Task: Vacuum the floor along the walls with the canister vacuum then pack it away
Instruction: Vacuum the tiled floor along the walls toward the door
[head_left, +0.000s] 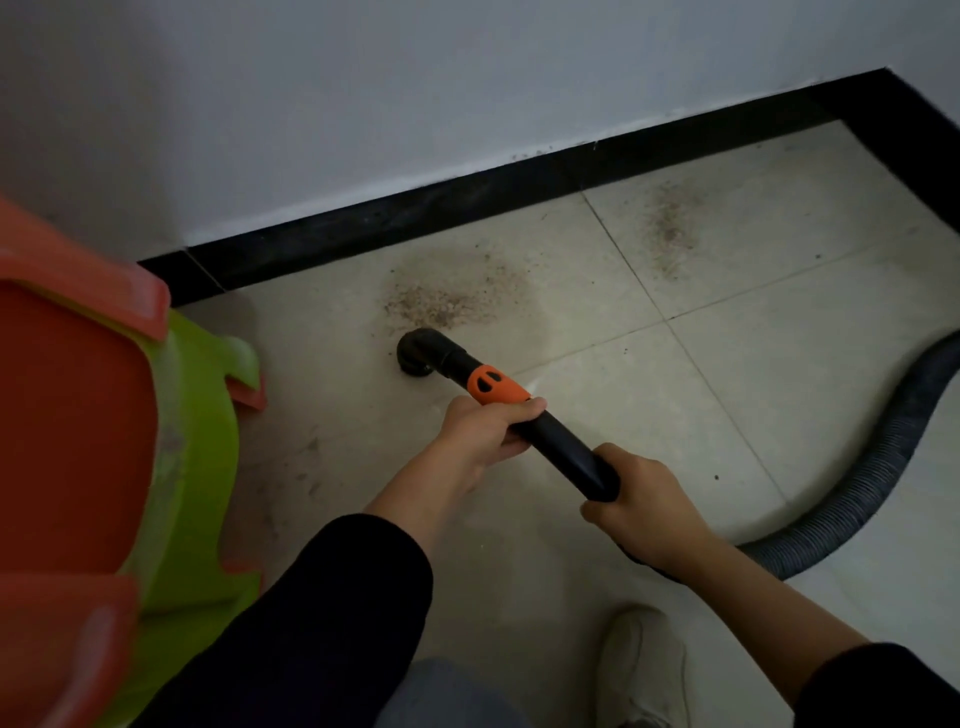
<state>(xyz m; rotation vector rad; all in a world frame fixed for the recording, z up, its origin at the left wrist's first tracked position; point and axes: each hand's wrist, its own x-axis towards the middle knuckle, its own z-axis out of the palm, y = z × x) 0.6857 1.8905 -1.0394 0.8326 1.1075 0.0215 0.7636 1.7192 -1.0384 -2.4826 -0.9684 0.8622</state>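
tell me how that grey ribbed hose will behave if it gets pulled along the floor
The ribbed hose lies in a loose curve on the tile floor, so it is probably floppy and will trail, not push. Its corrugations suggest it bends easily and is fairly light. On smooth tiles it should slide readily.

Stools (104, 415) crowding left; right floor (779, 291) open.

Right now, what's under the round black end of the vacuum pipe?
The nozzle sits over the pale floor tile, at the near edge of a patch of brown crumbs. Whatever lies right under its mouth is covered, so I cannot tell.
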